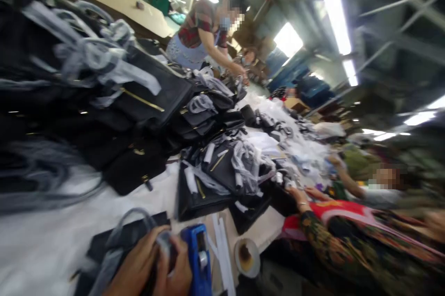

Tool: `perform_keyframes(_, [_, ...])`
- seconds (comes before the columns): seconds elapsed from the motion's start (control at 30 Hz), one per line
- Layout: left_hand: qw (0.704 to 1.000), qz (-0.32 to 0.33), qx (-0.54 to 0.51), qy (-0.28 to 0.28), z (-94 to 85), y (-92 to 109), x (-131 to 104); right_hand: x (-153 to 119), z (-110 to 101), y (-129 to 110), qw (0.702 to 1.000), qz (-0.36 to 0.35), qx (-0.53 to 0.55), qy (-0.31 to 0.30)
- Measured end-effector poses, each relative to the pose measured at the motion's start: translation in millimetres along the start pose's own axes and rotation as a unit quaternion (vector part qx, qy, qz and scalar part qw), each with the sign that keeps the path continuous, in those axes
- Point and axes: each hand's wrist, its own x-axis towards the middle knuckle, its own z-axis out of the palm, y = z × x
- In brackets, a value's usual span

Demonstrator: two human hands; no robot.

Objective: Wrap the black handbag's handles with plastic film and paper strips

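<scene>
Near the bottom of the view, my left hand and my right hand are together with fingers curled around a dark, shiny item, blurred and partly hidden by the fingers. A black bag lies under and beside my left hand, its grey wrapped handle arching up. Just right of my right hand stands a blue tape dispenser.
Wrapped black bags are heaped at left, with another pile in the centre. White strips and a stained round container lie right of the dispenser. People work across the table and at right, one in a camouflage sleeve.
</scene>
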Motion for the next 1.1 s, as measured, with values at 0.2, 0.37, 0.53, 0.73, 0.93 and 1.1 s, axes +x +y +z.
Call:
perform_keyframes(0.2, [0.989,0.080,0.087,-0.094,-24.3,1,-4,0,-1,14,0.942,0.172,0.256,-0.136])
perform_keyframes(0.37, [0.955,0.167,0.198,-0.145,-31.5,14,-2,17,-22,17,0.846,0.278,0.361,-0.278])
perform_keyframes(0.53, [0.940,0.197,0.234,-0.149,-32.3,15,-8,11,-8,32,0.774,0.322,0.434,-0.330])
perform_keyframes(0.73, [0.961,0.144,0.173,-0.161,-40.4,8,-9,-2,3,42,0.759,0.349,0.453,-0.312])
perform_keyframes(0.93, [0.965,0.131,0.156,-0.167,-42.6,2,-10,-24,24,44,0.774,0.305,0.483,-0.272])
perform_keyframes(1.1, [0.948,0.166,0.209,-0.171,-40.3,-1,-6,-28,32,49,0.788,0.297,0.457,-0.285])
